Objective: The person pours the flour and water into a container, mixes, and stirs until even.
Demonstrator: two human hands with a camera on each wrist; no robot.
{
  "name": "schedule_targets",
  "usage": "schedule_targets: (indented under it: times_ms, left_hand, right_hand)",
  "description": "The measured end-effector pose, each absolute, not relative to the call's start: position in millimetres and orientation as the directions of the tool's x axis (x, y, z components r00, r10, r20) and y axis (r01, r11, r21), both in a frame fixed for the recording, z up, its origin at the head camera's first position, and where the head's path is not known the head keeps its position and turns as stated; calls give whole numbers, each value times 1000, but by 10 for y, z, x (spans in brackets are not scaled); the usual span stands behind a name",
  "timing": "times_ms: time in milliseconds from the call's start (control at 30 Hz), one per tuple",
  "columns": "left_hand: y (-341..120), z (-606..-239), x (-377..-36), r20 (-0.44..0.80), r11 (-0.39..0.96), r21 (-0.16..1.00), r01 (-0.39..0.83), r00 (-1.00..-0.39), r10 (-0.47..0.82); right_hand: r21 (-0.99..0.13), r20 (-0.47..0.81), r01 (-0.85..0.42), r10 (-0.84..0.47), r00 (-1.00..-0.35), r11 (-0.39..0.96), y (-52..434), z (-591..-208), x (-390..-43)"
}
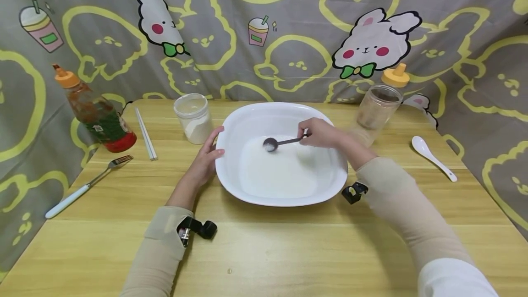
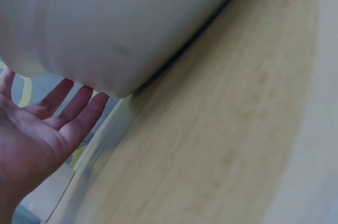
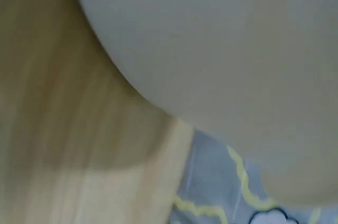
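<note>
In the head view a large white basin [image 1: 280, 200] stands at the table's middle, with milky white contents [image 1: 272, 173] over its floor. My right hand [image 1: 323, 133] reaches over the right rim and pinches the handle of a dark measuring spoon [image 1: 270, 145]. The round bowl of that spoon is inside the basin, with something white in it. At the left side, my left hand [image 1: 205, 157] touches the basin near its rim. Its extended fingers [image 2: 79, 110] rest their tips against the outer wall in the left wrist view. Only the basin's outside fills the right wrist view; that hand is hidden there.
Behind the left hand stands a jar of white powder [image 1: 194, 120]. Further left are chopsticks [image 1: 145, 133], a fork [image 1: 92, 182] and a red sauce bottle [image 1: 96, 116]. On the right are a clear jar [image 1: 376, 109], a yellow-capped bottle top [image 1: 395, 77] and a white spoon [image 1: 433, 158].
</note>
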State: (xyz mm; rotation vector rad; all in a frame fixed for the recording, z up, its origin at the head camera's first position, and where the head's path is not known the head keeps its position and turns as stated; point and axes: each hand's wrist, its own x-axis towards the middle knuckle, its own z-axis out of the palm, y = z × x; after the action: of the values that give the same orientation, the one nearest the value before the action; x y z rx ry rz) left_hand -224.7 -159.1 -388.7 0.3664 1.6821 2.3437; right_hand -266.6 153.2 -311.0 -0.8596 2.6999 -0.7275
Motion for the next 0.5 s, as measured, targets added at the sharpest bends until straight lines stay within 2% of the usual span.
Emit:
schedule_targets:
  times_ms: [133, 233, 400, 500]
  left_hand:
    - [-1594, -3894, -2244, 71, -314, 948, -39, -940, 332]
    - [-1594, -3889, -2242, 74, -317, 948, -37, -940, 332]
    - [-1590, -3879, -2242, 62, -307, 951, -45, -942, 330]
    - [-1588, -3874, -2241, 56, -304, 951, -49, -943, 327]
  right_hand:
    - [-652, -128, -430, -649, -749, 625, 1366, -3208, -2568]
    - [-707, -180, -403, -699, -692, 581, 1296, -3224, -2450]
    - [-705, -236, -449, -778, -583, 550, 1389, -3160, -2291]
    - [-672, -269, -483, -793, -547, 561, 1554, -3051, -2254]
